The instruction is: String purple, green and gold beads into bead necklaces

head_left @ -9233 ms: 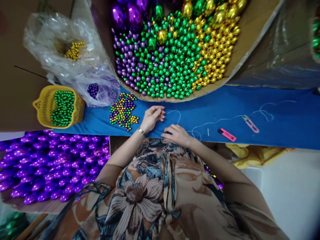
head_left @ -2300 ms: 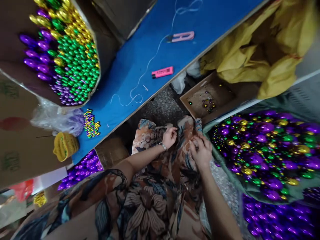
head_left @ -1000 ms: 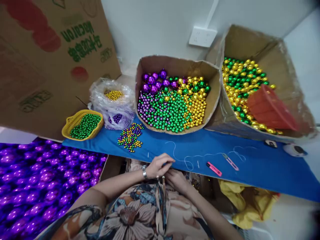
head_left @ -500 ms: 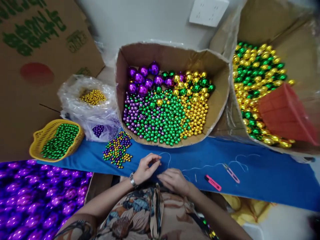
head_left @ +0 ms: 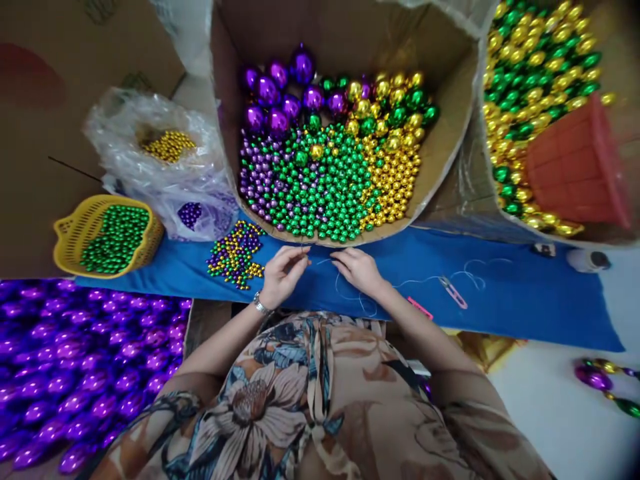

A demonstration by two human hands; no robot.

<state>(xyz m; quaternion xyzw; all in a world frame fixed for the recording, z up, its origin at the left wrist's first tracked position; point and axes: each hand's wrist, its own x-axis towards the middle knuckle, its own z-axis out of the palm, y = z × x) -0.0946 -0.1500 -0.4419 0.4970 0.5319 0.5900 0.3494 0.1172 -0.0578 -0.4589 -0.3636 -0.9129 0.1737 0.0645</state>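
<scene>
Working with string over a blue-clothed counter [head_left: 540, 307], both hands raised at the near side of a big cardboard box [head_left: 454, 100]. Progress looks early: no beads seen on the visible part of the white string [head_left: 367, 313]; stringing, if that's the job, seems all left to do. Loose small beads [head_left: 235, 257], gold, green and purple mixed, lie in a flat pile left of the hands, none seen in the fingers.

Left hand [head_left: 281, 280]: thumb and forefinger nearly together, tips up by the box's near rim; a thin dark thing seems to poke out there, too small to name, so can't tell if it's clamped. Right hand [head_left: 361, 270]: palm down, fingers bent and bunched, tips just beside the string's free end; can't tell whether they pinch it. Hands apart, small gap between.

String loops near the right hand, goes behind the forearm, then runs right past a pink-handled cutter [head_left: 454, 293] to the far right of the cloth. Pink box [head_left: 420, 307] partly hidden by the right forearm. Yellow basket [head_left: 150, 248] with green beads at left; plastic bag [head_left: 123, 123] with gold beads beyond it. Big purple balls [head_left: 90, 373] fill near left.
</scene>
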